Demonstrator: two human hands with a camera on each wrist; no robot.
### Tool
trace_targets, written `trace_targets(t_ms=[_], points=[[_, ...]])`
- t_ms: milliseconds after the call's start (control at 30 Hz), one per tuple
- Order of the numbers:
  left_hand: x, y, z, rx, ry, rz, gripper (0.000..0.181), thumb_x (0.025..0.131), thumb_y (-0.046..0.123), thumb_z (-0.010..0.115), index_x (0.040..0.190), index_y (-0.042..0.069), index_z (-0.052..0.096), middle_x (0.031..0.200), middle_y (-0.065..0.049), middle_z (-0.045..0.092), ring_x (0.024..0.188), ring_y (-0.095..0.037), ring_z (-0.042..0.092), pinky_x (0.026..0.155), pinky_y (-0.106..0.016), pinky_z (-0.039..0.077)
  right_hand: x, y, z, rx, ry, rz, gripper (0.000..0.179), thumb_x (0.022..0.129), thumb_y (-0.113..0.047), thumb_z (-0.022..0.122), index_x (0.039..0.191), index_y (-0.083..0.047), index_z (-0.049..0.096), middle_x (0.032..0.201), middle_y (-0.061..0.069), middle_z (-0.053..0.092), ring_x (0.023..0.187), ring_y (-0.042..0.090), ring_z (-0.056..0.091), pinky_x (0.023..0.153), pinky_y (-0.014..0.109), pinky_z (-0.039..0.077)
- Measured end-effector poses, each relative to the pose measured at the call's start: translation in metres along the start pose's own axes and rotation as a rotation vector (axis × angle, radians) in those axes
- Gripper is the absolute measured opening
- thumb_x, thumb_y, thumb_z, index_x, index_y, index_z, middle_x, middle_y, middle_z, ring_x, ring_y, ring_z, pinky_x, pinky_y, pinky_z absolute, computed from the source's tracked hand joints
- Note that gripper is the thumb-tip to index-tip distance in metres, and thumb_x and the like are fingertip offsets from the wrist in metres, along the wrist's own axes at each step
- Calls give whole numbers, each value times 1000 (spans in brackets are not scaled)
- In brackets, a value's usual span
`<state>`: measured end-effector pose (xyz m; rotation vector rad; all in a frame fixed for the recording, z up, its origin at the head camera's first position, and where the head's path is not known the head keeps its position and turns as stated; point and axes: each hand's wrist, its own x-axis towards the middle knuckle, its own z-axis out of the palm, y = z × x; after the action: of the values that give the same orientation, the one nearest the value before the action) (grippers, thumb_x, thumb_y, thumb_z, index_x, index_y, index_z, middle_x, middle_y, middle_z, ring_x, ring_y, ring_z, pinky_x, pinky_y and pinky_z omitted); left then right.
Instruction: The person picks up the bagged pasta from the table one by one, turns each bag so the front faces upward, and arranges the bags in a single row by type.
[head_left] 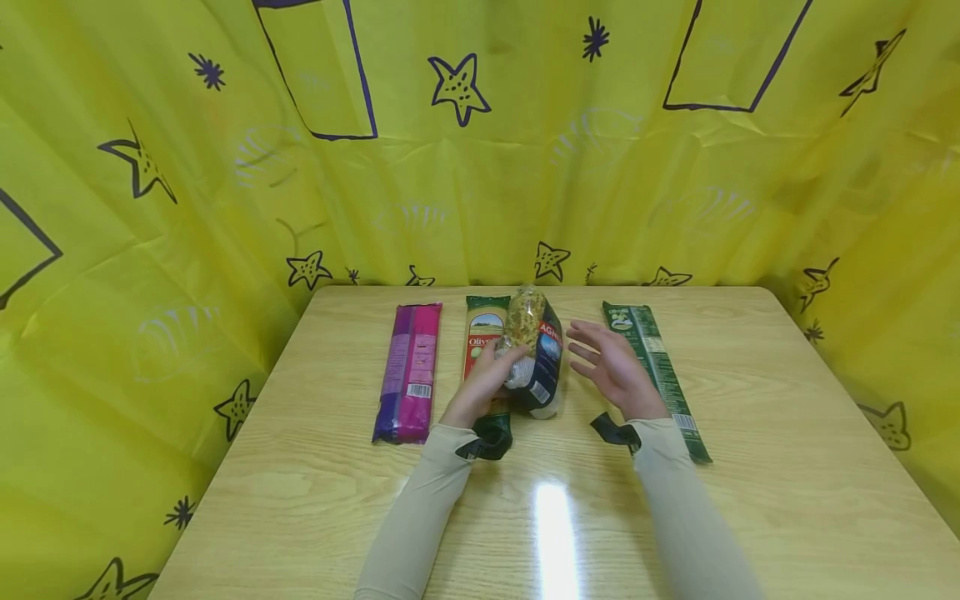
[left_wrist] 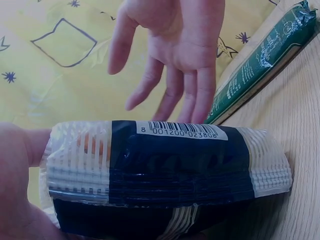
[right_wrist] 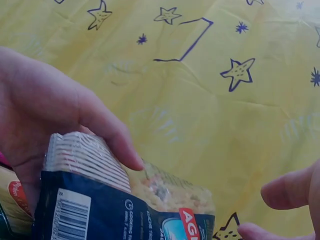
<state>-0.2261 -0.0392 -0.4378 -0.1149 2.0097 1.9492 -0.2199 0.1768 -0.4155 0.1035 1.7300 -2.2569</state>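
Note:
A clear and dark blue bag of pasta (head_left: 550, 354) stands tilted near the middle of the table, and my left hand (head_left: 487, 379) grips it by its left side. Its barcode end faces the left wrist camera, where the dark blue wrapper (left_wrist: 175, 165) fills the lower half. To the right, my right hand (head_left: 617, 371) is held apart from the bag, fingers spread and nothing in them. Partly behind the left hand and the bag lies a red and green pasta packet (head_left: 480, 325). What my left fingers do behind the bag is hidden.
On the left lies a pink and purple packet (head_left: 411, 371). A long green packet (head_left: 660, 375) lies slanted at the right, partly behind the right hand. A yellow curtain (head_left: 480, 183) with drawn stars hangs at the back edge of the wooden table (head_left: 300, 500).

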Motion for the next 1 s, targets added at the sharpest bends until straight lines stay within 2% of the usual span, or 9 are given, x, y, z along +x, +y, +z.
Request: trace_targets(t_ms=[100, 167, 233, 300, 367, 433, 600, 767, 1000], points=[[0, -1, -1, -12, -1, 4, 82, 100, 42, 61, 162, 3, 22, 146, -26, 48, 133, -40, 54, 107, -63, 50, 2, 2, -3, 18, 12, 19, 26, 111, -33, 45, 134, -23, 52, 168, 14, 21, 158, 36, 20, 130, 52, 23], [0, -1, -1, -18, -1, 6, 83, 100, 42, 61, 162, 3, 22, 146, -26, 48, 133, -41, 54, 107, -64, 50, 4, 3, -5, 19, 18, 30, 30, 111, -34, 45, 138, -22, 49, 170, 15, 17, 158, 37, 18, 130, 53, 22], [0, -1, -1, -25, -3, 7, 83, 100, 42, 62, 162, 4, 21, 147, -26, 47, 133, -41, 54, 107, -64, 49, 5, 3, -6, 12, 19, 39, 44, 111, -33, 45, 152, -18, 39, 172, 16, 12, 159, 38, 16, 130, 55, 21], [1, -1, 0, -30, -4, 3, 83, 100, 42, 62, 163, 5, 21, 147, -26, 47, 133, -41, 54, 107, -64, 49, 6, 4, -6, 2, 19, 50, 60, 111, -32, 44, 163, -12, 22, 173, 18, 8, 160, 40, 13, 130, 58, 20], [1, -1, 0, -34, -3, 1, 83, 100, 41, 62, 162, 5, 21, 146, -26, 47, 132, -41, 54, 107, -64, 50, 7, 5, -7, -2, 15, 64, 69, 111, -31, 43, 167, -9, 8, 174, 18, 3, 161, 41, 9, 130, 60, 19], [2, -2, 1, -42, -6, 0, 82, 100, 41, 62, 162, 4, 23, 146, -26, 48, 131, -41, 54, 107, -64, 50, 9, 6, -7, 7, 13, 82, 72, 112, -30, 42, 167, -9, 2, 175, 18, -1, 161, 42, 6, 130, 61, 18], [5, -5, 4, -81, -25, -2, 78, 100, 38, 61, 159, 3, 24, 143, -25, 49, 130, -38, 55, 106, -64, 50, 13, 10, -8, 72, 20, 124, 74, 112, -28, 42, 167, -10, -5, 174, 18, -8, 161, 43, 0, 130, 62, 15], [5, -7, 5, -101, -43, -6, 76, 101, 37, 61, 158, 3, 24, 140, -24, 51, 124, -34, 59, 107, -60, 52, 17, 15, -9, 103, 26, 149, 77, 111, -29, 44, 166, -10, -6, 174, 19, -8, 161, 44, 1, 129, 62, 13], [6, -8, 6, -119, -53, 4, 69, 101, 35, 60, 154, 4, 29, 136, -20, 54, 119, -30, 60, 105, -58, 53, 21, 20, -9, 145, 23, 177, 78, 111, -29, 42, 166, -13, -11, 175, 18, -8, 161, 41, 5, 131, 56, 14]])
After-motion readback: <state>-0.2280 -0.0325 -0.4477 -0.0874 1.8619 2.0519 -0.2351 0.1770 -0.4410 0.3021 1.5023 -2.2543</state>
